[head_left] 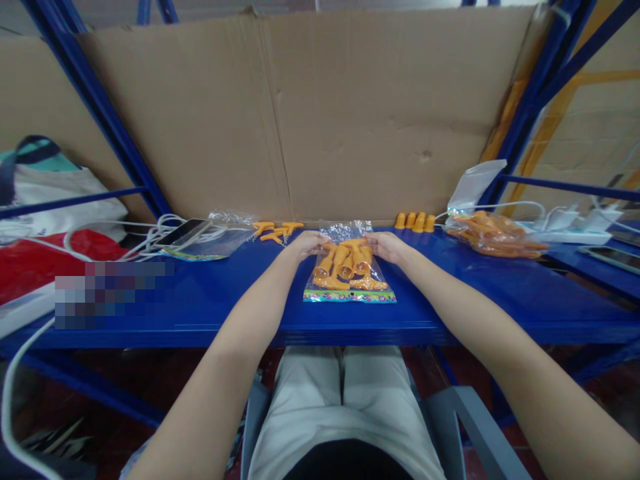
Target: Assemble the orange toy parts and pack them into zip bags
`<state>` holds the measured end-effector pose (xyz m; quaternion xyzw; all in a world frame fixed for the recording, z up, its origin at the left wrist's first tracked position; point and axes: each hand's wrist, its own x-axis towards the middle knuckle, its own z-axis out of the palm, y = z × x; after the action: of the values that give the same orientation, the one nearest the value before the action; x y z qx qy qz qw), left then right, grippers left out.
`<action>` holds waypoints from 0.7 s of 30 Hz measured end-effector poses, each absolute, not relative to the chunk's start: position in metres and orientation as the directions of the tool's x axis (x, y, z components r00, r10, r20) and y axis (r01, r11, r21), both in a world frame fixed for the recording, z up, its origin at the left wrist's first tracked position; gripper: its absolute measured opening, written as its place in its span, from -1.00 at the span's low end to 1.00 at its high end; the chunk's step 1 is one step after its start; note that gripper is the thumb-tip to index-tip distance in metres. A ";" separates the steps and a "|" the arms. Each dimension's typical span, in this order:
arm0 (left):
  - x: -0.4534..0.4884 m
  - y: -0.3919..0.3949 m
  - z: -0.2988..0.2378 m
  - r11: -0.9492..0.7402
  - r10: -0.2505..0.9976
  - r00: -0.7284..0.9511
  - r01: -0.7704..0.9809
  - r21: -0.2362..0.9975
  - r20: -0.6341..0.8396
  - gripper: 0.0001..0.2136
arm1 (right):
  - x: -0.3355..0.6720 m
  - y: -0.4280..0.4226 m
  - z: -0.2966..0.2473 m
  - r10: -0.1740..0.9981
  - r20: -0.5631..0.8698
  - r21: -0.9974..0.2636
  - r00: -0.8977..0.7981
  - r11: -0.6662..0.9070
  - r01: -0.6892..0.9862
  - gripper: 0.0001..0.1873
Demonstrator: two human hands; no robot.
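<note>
A clear plastic bag [350,295] lies on the blue table in front of me, its colourful printed strip toward the front edge. Inside are orange cup-shaped pieces [346,265] and orange T-shaped handles [369,283]. My left hand [309,245] pinches the bag's upper left side, and my right hand [384,247] holds its upper right side. Just behind my left hand lie several loose orange T-shaped handles [277,231] with thin metal ends. Beyond my right hand, orange cups [415,221] stand in a row near the cardboard.
At right sit a larger bag of orange pieces [495,235], a white power strip [580,230] and a phone [613,257]. Another clear bag [220,245], white cables [150,240] and a red bag [55,260] occupy the left. A cardboard wall [320,113] closes off the back.
</note>
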<state>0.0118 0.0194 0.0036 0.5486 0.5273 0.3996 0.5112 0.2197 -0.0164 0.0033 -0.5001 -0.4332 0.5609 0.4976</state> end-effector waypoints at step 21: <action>0.006 0.026 0.000 0.043 0.975 0.203 0.213 0.976 -0.087 -0.94 | 0.223 -0.011 -0.002 0.991 -0.112 -0.985 -0.077 -0.121 -0.125 -0.74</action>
<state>0.0064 0.0259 -0.0004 0.5828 0.5096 0.3725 0.5117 0.2226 -0.0113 -0.0022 -0.4772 -0.4536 0.5770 0.4833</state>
